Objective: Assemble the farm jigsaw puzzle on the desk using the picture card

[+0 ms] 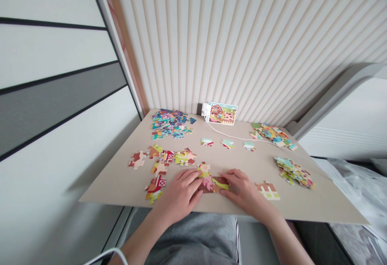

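In front of me lies a small group of joined jigsaw puzzle pieces point(207, 181), pink, brown and yellow-green, near the table's front edge. My left hand point(184, 189) holds its left side, with fingers on top and the thumb low at the edge. On the opposite side, my right hand point(242, 187) has thumb and fingers closed about a brown and green puzzle piece point(221, 184) in the same group. Fingertips cover parts of the outer edges. White-fence puzzle pieces point(268, 191) rest just right of my right hand, and red barn pieces point(156, 186) left of my left hand.
Loose pieces point(160, 157) spread at left. Piles stand at back left point(172, 123), back right point(273, 135) and right point(294, 172). Three sky pieces point(227, 143) lie mid-table. A farm picture card point(222, 113) leans by a white charger point(205, 109), whose cable crosses the table point(121, 184).
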The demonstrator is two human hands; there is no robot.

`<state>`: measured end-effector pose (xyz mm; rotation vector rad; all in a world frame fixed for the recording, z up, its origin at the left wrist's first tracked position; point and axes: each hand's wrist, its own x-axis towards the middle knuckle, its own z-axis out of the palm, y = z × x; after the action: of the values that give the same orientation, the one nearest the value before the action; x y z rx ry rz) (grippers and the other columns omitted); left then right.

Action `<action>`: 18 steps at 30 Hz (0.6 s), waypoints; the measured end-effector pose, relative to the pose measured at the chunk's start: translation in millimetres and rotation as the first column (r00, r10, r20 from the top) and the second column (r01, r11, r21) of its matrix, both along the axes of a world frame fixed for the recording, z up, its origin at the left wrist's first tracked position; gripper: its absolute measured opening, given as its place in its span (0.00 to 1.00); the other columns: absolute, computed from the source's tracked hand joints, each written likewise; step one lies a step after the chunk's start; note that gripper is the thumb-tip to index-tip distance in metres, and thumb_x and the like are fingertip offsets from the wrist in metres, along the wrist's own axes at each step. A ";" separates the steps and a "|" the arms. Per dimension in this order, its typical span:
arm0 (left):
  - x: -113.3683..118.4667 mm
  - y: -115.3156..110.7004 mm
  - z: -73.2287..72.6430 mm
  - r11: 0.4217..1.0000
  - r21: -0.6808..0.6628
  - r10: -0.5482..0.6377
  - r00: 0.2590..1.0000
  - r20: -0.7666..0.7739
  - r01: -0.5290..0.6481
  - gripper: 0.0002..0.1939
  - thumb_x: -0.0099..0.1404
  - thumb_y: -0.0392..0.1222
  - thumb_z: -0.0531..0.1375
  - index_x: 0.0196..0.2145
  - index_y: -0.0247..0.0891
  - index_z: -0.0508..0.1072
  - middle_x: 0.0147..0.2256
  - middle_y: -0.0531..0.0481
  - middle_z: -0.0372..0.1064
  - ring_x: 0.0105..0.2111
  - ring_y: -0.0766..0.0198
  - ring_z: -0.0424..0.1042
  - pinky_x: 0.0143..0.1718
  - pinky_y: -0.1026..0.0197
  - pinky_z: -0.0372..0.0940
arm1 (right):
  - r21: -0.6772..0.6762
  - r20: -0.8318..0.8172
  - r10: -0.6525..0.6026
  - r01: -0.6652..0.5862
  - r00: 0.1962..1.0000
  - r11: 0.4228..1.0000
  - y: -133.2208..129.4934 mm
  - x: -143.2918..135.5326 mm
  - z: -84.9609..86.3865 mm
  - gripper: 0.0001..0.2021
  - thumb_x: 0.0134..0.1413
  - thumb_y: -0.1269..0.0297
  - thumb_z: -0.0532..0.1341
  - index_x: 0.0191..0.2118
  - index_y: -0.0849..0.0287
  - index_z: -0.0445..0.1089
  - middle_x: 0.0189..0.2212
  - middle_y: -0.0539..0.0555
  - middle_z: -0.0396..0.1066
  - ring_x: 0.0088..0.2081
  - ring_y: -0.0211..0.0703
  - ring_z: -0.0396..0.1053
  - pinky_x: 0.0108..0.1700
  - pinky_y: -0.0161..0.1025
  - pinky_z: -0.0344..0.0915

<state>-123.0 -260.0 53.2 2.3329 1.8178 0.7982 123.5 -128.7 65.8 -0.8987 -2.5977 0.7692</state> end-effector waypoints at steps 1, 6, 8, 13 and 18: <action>0.2 -0.2 0.5 1.000 0.000 0.002 1.000 0.000 -0.002 0.20 0.71 0.38 0.58 0.60 0.42 0.70 0.58 0.44 0.69 0.60 0.52 0.66 0.64 0.43 0.63 | 0.009 0.000 -0.007 0.007 1.000 1.000 -0.7 0.2 1.0 0.20 0.57 0.58 0.68 0.56 0.46 0.75 0.49 0.59 0.73 0.51 0.57 0.71 0.56 0.52 0.68; 1.3 -3.1 3.3 1.000 0.000 0.014 1.000 0.006 -0.014 0.20 0.72 0.40 0.58 0.61 0.41 0.68 0.59 0.43 0.68 0.61 0.52 0.65 0.64 0.45 0.62 | 0.013 -0.060 -0.055 0.056 0.997 0.998 -5.9 -5.2 3.1 0.21 0.58 0.59 0.67 0.57 0.45 0.74 0.49 0.57 0.72 0.50 0.55 0.72 0.56 0.50 0.68; 1.7 -5.7 4.0 1.000 0.024 0.017 1.000 0.014 -0.018 0.26 0.71 0.43 0.60 0.65 0.40 0.62 0.61 0.41 0.66 0.62 0.51 0.64 0.65 0.44 0.61 | 0.003 -0.090 -0.045 0.045 0.995 0.999 -11.6 -15.3 6.3 0.21 0.59 0.58 0.67 0.59 0.45 0.73 0.49 0.57 0.71 0.50 0.55 0.72 0.56 0.49 0.68; -2.1 -17.3 3.4 0.996 0.068 0.050 0.998 0.036 -0.053 0.27 0.72 0.44 0.60 0.65 0.40 0.62 0.58 0.40 0.68 0.59 0.50 0.67 0.62 0.43 0.64 | -0.069 -0.160 0.123 -0.135 0.979 0.988 -32.2 -53.1 16.2 0.21 0.63 0.62 0.64 0.60 0.46 0.70 0.51 0.56 0.69 0.52 0.49 0.72 0.57 0.44 0.70; -16.5 -34.9 1.1 0.987 0.038 0.156 0.986 0.055 -0.158 0.25 0.70 0.40 0.61 0.63 0.41 0.64 0.56 0.42 0.70 0.56 0.50 0.69 0.59 0.44 0.66 | -0.055 -0.259 0.181 -0.202 0.949 0.978 -37.5 -75.3 9.8 0.23 0.64 0.65 0.62 0.63 0.49 0.68 0.57 0.58 0.67 0.58 0.49 0.70 0.61 0.44 0.68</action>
<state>-139.5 -294.9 54.3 2.1919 2.0015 0.9155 48.2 -166.2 75.6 -0.5314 -2.4641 0.9777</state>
